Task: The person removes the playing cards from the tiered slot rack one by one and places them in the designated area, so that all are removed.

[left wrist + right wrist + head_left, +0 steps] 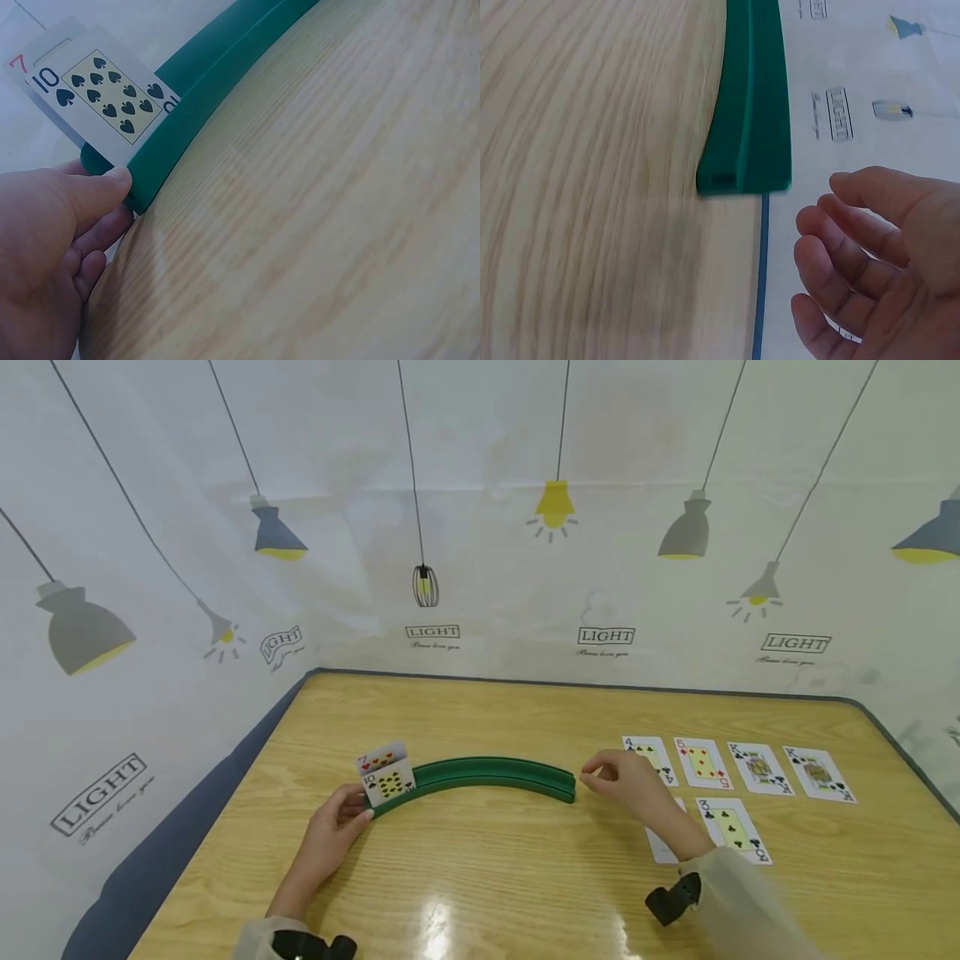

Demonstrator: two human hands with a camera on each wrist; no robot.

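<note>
Evidently, two cards (389,782) are standing in the green holder (487,770) on the desk (480,860), at the left end my left grip (337,825) is pinching; my right grip (628,782) is hovering empty, loosely curled, beside the right end. Six visible cards (702,763) are lying rightward, likely awaiting racking.

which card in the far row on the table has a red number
The 5 of diamonds, second from the left; its number is red, while the 4, left king and right king have black corner marks.
</note>
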